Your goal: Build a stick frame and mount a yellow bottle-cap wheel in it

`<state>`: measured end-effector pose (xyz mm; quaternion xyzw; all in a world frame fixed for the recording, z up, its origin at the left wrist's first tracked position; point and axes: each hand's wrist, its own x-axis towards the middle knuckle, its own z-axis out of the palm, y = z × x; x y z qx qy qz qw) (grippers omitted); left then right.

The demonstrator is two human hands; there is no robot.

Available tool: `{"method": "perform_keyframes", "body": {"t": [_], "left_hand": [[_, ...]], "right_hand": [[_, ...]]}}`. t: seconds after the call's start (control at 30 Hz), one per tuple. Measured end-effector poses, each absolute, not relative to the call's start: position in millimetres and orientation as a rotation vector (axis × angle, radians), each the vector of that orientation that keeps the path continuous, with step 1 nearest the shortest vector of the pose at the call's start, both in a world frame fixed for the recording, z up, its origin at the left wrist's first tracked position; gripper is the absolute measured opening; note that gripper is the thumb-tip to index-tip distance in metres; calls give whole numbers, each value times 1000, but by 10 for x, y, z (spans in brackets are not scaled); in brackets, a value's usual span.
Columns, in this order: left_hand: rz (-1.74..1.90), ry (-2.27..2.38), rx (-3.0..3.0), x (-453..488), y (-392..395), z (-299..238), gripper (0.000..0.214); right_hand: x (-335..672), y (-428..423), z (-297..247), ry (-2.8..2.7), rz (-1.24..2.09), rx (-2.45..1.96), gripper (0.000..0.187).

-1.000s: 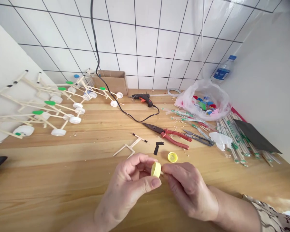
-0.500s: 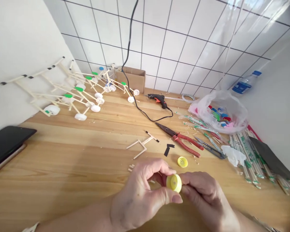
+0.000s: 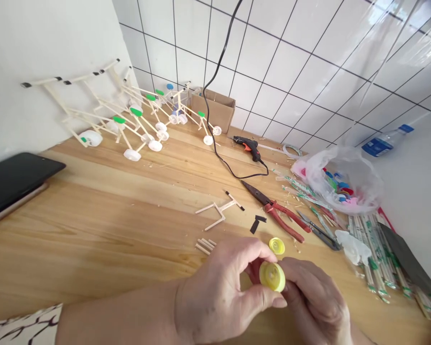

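Note:
A yellow bottle cap (image 3: 272,276) is pinched between both my hands low in the view, its flat top turned towards me. My left hand (image 3: 219,292) grips it with thumb below and fingers curled above. My right hand (image 3: 314,302) closes on its right side; whether it also holds a stick behind the cap is hidden. A second yellow cap (image 3: 277,246) lies on the wooden table (image 3: 104,225) just beyond my fingers. A small stick frame (image 3: 221,213) and a few short cut sticks (image 3: 205,245) lie close by.
Red-handled pliers (image 3: 280,213), scissors (image 3: 319,230) and a corded glue gun (image 3: 249,146) lie to the right. A plastic bag of coloured caps (image 3: 339,184) and packs of chopsticks (image 3: 373,244) sit far right. Stick-and-cap models (image 3: 129,120) line the left wall, a phone (image 3: 14,179) lies left.
The view has swung to the left and tilted. The cap has turned in my fingers from edge-on to its flat face towards me, both hands staying on it.

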<state>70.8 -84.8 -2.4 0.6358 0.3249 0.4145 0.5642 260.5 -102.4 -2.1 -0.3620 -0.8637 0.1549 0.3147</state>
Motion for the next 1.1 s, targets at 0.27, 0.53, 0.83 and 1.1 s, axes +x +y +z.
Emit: {"method": "perform_keyframes", "body": {"t": [0.27, 0.53, 0.83, 1.1], "left_hand": [[1079, 854, 1935, 684, -855, -59, 26], [1142, 808, 1988, 699, -871, -83, 20], [1073, 650, 2044, 687, -847, -123, 10], [1099, 759, 1876, 692, -851, -79, 16]], "right_hand": [[2584, -976, -4, -2319, 410, -911, 26], [2572, -984, 8, -2028, 1049, -1144, 15], [2595, -903, -72, -1197, 2098, -1167, 41], [2508, -988, 7, -1937, 1102, -1092, 17]]}}
